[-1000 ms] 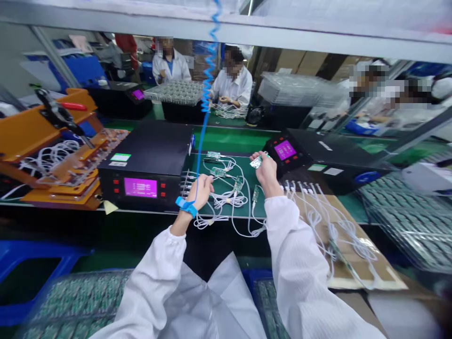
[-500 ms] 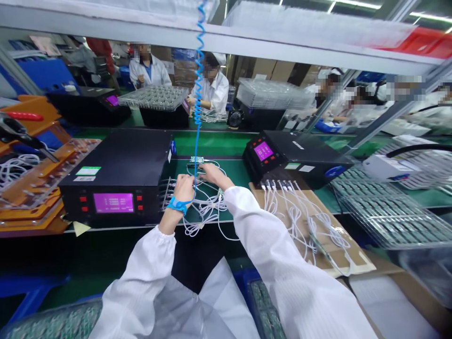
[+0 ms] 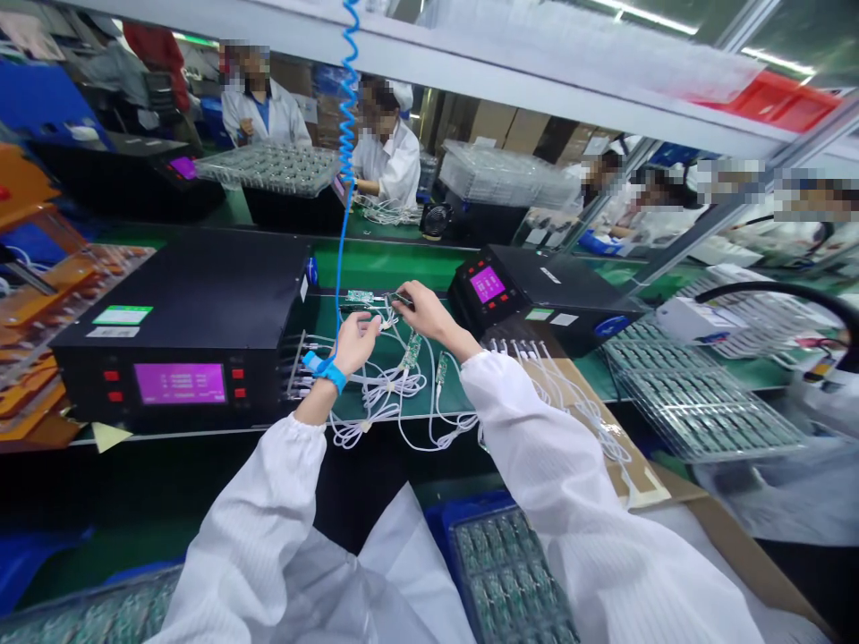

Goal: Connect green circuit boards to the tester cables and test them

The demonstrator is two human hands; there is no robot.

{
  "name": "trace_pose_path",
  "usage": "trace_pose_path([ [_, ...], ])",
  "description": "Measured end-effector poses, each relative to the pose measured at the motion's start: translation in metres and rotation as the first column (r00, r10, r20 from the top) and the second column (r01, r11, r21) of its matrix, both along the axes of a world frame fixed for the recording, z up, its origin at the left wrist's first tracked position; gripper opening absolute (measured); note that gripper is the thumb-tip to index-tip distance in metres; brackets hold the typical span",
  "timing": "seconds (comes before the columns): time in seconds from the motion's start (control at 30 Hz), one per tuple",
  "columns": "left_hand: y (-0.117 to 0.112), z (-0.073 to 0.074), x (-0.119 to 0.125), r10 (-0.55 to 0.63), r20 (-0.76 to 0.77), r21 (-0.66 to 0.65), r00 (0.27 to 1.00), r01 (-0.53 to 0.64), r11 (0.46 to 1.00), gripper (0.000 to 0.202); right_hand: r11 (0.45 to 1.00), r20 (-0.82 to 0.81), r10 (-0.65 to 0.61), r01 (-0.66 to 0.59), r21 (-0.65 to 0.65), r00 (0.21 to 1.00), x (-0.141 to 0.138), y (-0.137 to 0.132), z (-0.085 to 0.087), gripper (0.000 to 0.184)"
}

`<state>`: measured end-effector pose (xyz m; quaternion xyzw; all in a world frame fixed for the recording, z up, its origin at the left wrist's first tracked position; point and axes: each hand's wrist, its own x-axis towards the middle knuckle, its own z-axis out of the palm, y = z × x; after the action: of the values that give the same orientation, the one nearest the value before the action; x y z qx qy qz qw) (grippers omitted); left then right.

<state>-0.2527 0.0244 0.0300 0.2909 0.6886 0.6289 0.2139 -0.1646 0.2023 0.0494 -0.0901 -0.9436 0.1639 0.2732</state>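
My right hand [image 3: 429,313] pinches the end of a small green circuit board at its fingertips, partly hidden by the fingers. Close on its left, my left hand [image 3: 355,342] has its fingers loosely bent and apart, with nothing visible in them; it wears a blue wrist strap [image 3: 326,371] tied to a coiled blue cord [image 3: 347,134]. Just beyond the hands lies another circuit board [image 3: 361,297] with a cable plugged in. More boards lie nearer me, one green board [image 3: 412,351] and a smaller board [image 3: 441,368], among bundled white cables [image 3: 389,386].
Black test boxes stand left [image 3: 181,304] and right [image 3: 543,291], both with lit purple screens. Trays of boards lie at the right [image 3: 698,394] and by my lap [image 3: 510,572]. A shelf beam [image 3: 537,98] crosses overhead. People in white coats sit across the bench.
My right hand has moved right, away from my left hand, and now shows a board at its fingertips. The left hand's fingers have loosened. The view has shifted slightly right.
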Motion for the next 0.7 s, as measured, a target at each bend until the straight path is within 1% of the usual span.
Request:
trace_pose_path([
  [0.07,0.011,0.002,0.006,-0.037,0.057,0.046,0.998,0.035,0.998,0.018,1.000,-0.039,-0.019,0.018,-0.021,0.999,0.009,-0.002,-0.001,0.011],
  [0.13,0.022,0.005,0.012,-0.064,0.100,0.096,0.993,0.054,0.994,0.021,0.999,-0.056,-0.022,0.020,-0.035,0.998,0.014,-0.006,-0.003,0.013],
  [0.23,0.037,0.008,0.019,-0.065,0.149,0.171,0.987,0.039,0.984,0.025,0.999,-0.072,-0.028,0.025,-0.042,0.997,0.018,-0.012,-0.009,0.016],
  [0.33,0.046,0.007,0.022,-0.050,0.183,0.219,0.982,0.009,0.976,0.031,0.999,-0.072,-0.040,0.037,-0.034,0.997,0.018,-0.014,-0.013,0.016],
  [0.47,0.054,0.000,0.023,-0.030,0.177,0.217,0.984,-0.010,0.976,0.037,0.996,-0.016,-0.087,0.087,-0.025,0.996,0.015,-0.011,-0.016,0.016],
  [0.57,0.059,-0.006,0.020,0.016,0.131,0.188,0.991,-0.041,0.981,0.038,0.990,0.011,-0.132,0.133,-0.039,0.991,0.013,-0.011,-0.018,0.015],
  [0.7,0.066,-0.011,0.014,0.065,0.053,0.150,0.997,-0.072,0.986,0.044,0.985,0.016,-0.157,0.158,-0.073,0.987,0.009,-0.011,-0.020,0.015],
])
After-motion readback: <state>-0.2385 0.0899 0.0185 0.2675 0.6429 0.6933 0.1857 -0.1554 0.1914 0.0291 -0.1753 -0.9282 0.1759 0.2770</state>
